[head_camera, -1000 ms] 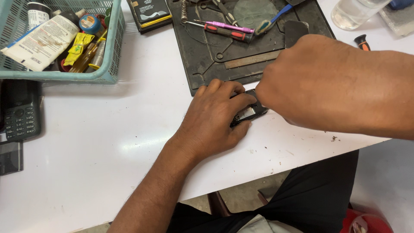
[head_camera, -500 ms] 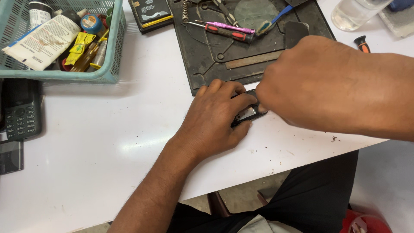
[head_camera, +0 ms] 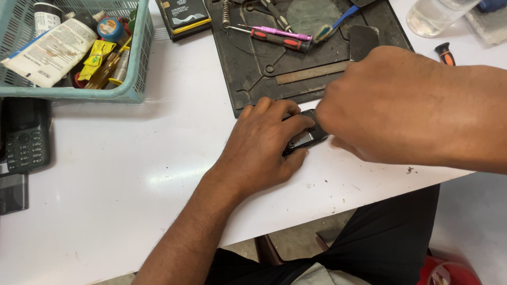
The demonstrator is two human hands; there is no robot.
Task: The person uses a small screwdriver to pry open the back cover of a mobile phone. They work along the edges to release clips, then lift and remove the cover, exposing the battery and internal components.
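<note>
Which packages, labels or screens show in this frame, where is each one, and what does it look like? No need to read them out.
White tube: lying slantwise in the teal basket, top left; printed label, black cap.
Yellow packet: in the basket beside the tube; crumpled.
Flat black pack: top centre on the table; yellow edge, pale label.
Black keypad phone: left edge, below the basket; dark screen.
Small dark device: between left hand and right hand; mostly hidden.

Black phone point(head_camera: 305, 138), white table point(head_camera: 132, 174)
</note>
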